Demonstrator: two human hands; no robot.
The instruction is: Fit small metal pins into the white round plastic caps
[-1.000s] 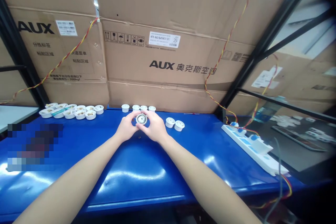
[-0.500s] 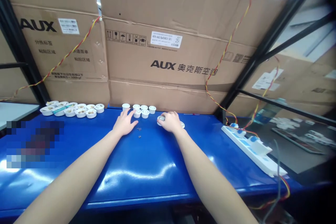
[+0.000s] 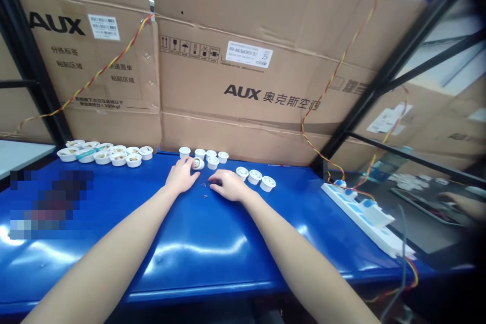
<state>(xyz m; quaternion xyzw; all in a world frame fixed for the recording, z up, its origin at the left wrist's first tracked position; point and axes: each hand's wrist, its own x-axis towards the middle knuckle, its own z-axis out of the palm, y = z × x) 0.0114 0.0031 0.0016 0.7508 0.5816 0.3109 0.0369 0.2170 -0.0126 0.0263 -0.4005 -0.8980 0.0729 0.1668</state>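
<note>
My left hand (image 3: 182, 177) has its fingers closed on the side of a small white round cup (image 3: 198, 163), which leans towards me. My right hand (image 3: 227, 185) is low over the blue table, its thumb and forefinger slightly apart beside a few tiny screw-like metal pieces (image 3: 204, 185). More of these small pieces (image 3: 205, 196) lie nearer to me. Behind my hands stand several white cups (image 3: 212, 163). To the right of my right hand, three white cups (image 3: 254, 177) with dark contents form a slanted row.
At the back left, several white cups (image 3: 118, 159) hold small parts, with a teal stick-like item (image 3: 86, 153) across them. A white power strip (image 3: 364, 220) runs along the right edge of the blue table (image 3: 197, 243). Cardboard boxes (image 3: 243, 25) wall off the back. Another person's hand (image 3: 465, 205) shows at far right.
My right hand has left the cups on the right and moved left to the small metal pieces. My left hand has closed on a cup and tilted it.
</note>
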